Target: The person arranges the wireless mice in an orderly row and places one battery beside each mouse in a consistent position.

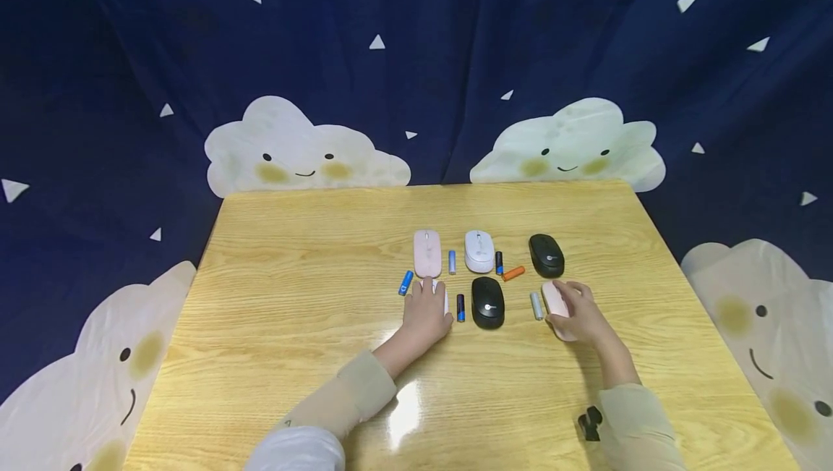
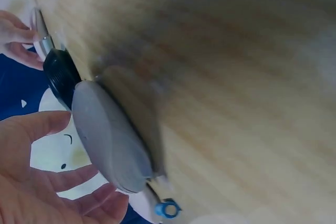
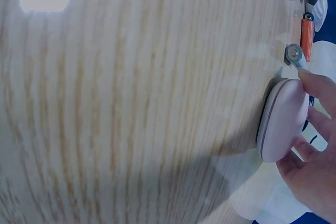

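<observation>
My left hand (image 1: 426, 314) reaches over a white computer mouse (image 2: 107, 135), thumb and fingers around its sides; from the head view the hand covers most of it. On the right, my right hand (image 1: 582, 315) grips a pale pink mouse (image 3: 286, 121) between thumb and fingers, low over the wood. A silvery battery (image 1: 536, 306) lies just left of that mouse. Between the hands are a black mouse (image 1: 487, 303) and a dark blue battery (image 1: 460, 308). A bright blue battery (image 1: 406, 283) is close to the left fingertips.
Behind, a pink mouse (image 1: 427, 254), a white mouse (image 1: 479, 251) and another black mouse (image 1: 547, 256) form a row. Among them lie a light blue battery (image 1: 452, 262), a dark battery (image 1: 499, 262) and an orange battery (image 1: 513, 273). A navy curtain (image 1: 442, 58) borders the wooden table (image 1: 293, 261).
</observation>
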